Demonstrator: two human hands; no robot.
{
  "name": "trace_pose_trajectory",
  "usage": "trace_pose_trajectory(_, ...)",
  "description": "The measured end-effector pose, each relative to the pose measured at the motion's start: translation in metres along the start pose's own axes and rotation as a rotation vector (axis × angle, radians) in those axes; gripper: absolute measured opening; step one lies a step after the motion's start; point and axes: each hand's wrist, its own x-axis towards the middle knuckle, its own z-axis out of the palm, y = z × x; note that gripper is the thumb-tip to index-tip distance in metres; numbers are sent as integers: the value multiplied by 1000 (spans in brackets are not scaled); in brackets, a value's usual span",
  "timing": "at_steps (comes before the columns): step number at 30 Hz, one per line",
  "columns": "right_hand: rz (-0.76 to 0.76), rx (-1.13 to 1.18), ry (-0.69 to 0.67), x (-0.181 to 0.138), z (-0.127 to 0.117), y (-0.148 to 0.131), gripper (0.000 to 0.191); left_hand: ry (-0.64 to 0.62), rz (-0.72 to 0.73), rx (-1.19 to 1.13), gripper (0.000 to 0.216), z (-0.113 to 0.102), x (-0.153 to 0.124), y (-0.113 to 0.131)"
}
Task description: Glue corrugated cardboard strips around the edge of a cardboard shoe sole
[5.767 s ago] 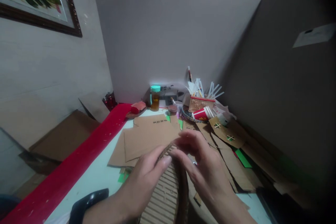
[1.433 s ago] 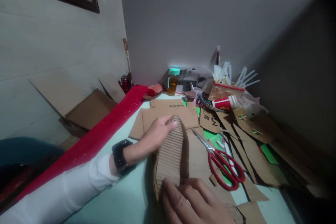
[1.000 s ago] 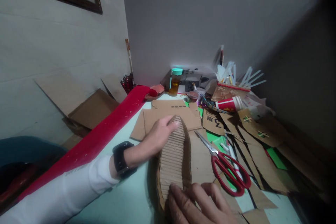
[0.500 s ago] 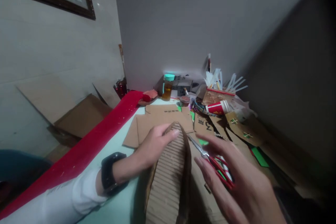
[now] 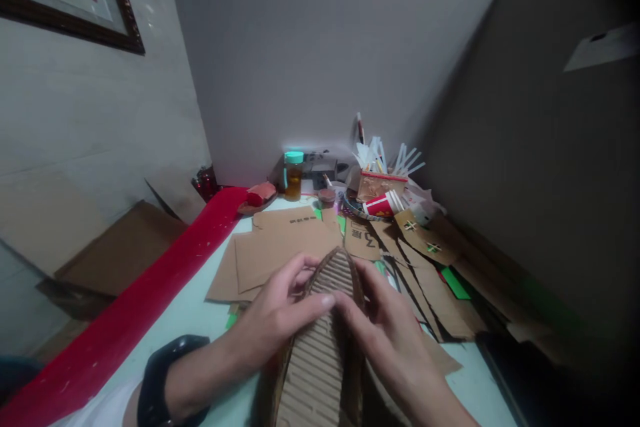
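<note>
A pointed piece of ribbed corrugated cardboard [image 5: 320,360], shaped like a boat or a shoe sole with a raised brown rim, lies in front of me over the pale green table [image 5: 195,310]. My left hand [image 5: 277,317] grips its left rim near the tip, thumb laid across the ribs. My right hand [image 5: 387,330] presses on the right rim, fingers bent along it. A black watch [image 5: 160,373] is on my left wrist.
Flat cardboard pieces [image 5: 285,250] lie behind the tip, more strips to the right [image 5: 425,273]. At the back stand a jar with a teal lid [image 5: 294,177], a red paper cup [image 5: 383,205] and a box of white sticks [image 5: 383,177]. A red strip [image 5: 150,300] edges the table's left side.
My right hand came back from the scissors side onto the cardboard's right rim. The left thumb moved over the ribs. The view tilted up and the scissors are hidden.
</note>
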Motion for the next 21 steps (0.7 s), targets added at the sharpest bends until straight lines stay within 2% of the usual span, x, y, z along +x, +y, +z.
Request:
trace_pose_trajectory(4, 3, 9, 42, 0, -4, 1, 33, -3, 11, -76, 33, 3, 3, -8)
trace_pose_trajectory(7, -21, -13, 86, -2, -6, -2, 33, 56, -3, 9, 34, 7, 3, -10)
trace_pose_trajectory(11, -158, -105, 207, -5, -10, -6, 28, 118, 31, 189, 33, 14, -1, -5)
trace_pose_trajectory(16, -272, -166, 206, -4, -14, -8, 21, 147, 74, 307, 32, 20, -7, -4)
trace_pose_trajectory(21, -246, -131, 229, -6, -12, -7, 19, 177, 149, 339, 39, 18, -8, -12)
